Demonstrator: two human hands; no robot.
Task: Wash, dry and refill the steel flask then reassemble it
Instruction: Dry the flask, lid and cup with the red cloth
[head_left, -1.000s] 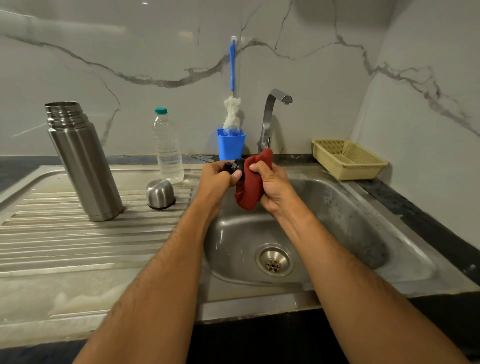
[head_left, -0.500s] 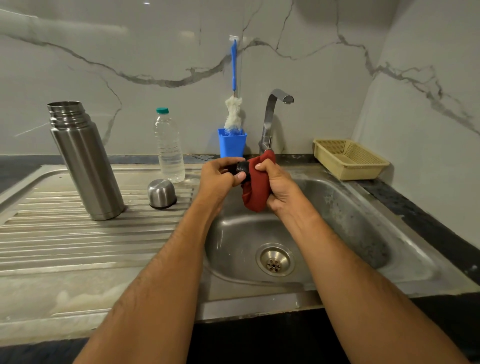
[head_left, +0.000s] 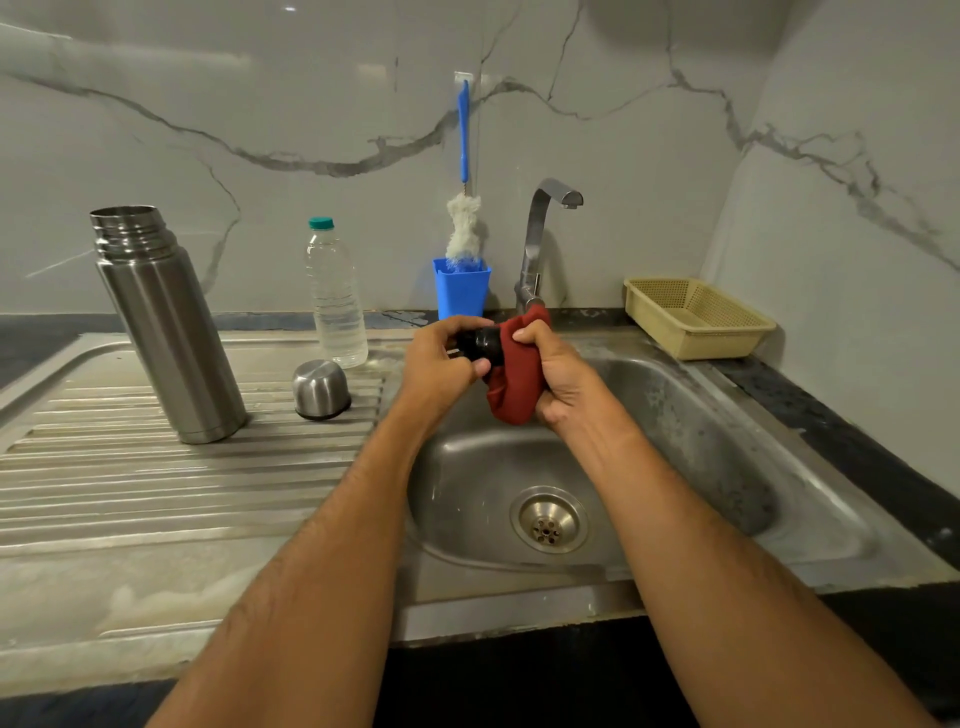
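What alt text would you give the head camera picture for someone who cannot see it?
Over a steel sink, the left hand holds a black stopper while the right hand holds a red cloth against it. On the draining board stand an open steel flask, its cup upside down, and a water bottle.

A blue-handled bottle brush (head_left: 464, 171) with a white fluffy head hangs on the grey-veined marble wall (head_left: 260, 130), its head dipping into a blue plastic cup (head_left: 461, 291) at the far edge of the counter. Just right of the cup rises a steel tap (head_left: 540, 234). Further right, a beige perforated plastic basket (head_left: 696, 317) sits on the dark counter (head_left: 831, 415), apparently with nothing in it.
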